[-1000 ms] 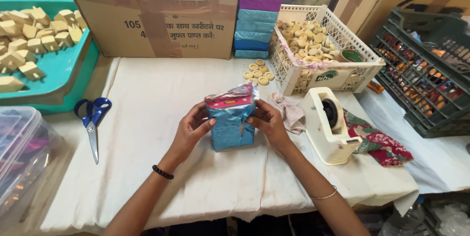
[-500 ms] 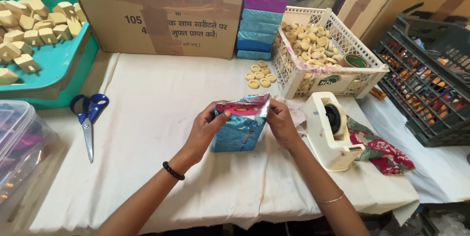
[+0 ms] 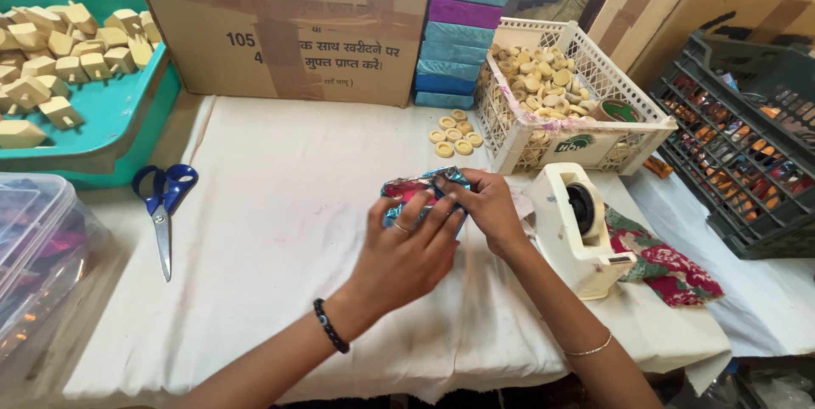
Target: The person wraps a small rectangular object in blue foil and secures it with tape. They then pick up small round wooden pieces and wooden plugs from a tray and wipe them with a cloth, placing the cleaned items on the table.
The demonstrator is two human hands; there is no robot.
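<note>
A small box wrapped in shiny blue and pink patterned paper (image 3: 422, 186) lies on the white cloth-covered table (image 3: 289, 205), near its middle. My left hand (image 3: 407, 248) lies flat over the box, fingers spread, hiding most of it. My right hand (image 3: 486, 205) pinches the wrapping at the box's right end. A black bead bracelet is on my left wrist and a thin bangle on my right forearm.
A white tape dispenser (image 3: 577, 226) stands just right of my hands, beside a floral cloth (image 3: 671, 265). Blue-handled scissors (image 3: 164, 201) lie at left. Behind are a cardboard box (image 3: 289, 19), stacked coloured boxes (image 3: 463, 27), a white crate of wooden rings (image 3: 564, 91), loose rings (image 3: 452, 133) and a teal tray (image 3: 119, 125).
The wrapped box has gone from upright between both hands to lying low on the table. My left hand moved over the top of it, and my right hand shifted to its right end.
</note>
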